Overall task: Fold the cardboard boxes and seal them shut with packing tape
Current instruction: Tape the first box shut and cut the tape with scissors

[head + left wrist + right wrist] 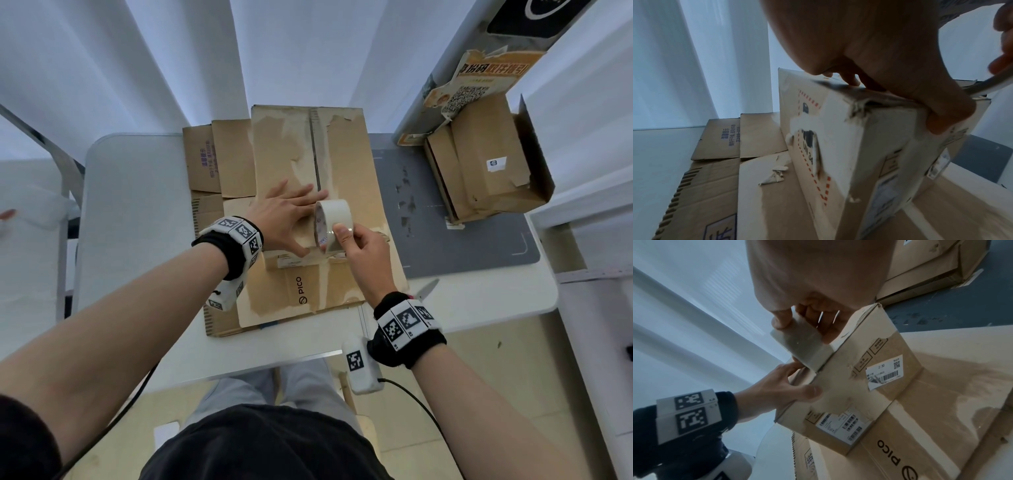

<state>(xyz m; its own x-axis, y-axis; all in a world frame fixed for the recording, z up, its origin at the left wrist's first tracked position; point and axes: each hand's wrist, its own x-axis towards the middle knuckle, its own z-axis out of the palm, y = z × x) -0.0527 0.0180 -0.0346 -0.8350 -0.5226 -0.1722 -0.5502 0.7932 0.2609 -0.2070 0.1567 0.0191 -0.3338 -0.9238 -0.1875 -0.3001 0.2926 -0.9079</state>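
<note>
Your flat left hand [284, 212] steadies the light, crushable brown cardboard box [849, 386]; your right hand [359, 246] pinches the stiff beige tape roll [330, 222] by its rim.

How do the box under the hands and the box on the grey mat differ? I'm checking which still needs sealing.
The box under the hands stands with its top flaps closed; the box on the grey mat lies on its side with a flap hanging open. The left hand presses the first one's top while the right hand holds the tape roll on it; nobody touches the second. Both are worn brown cardboard with labels.
</note>
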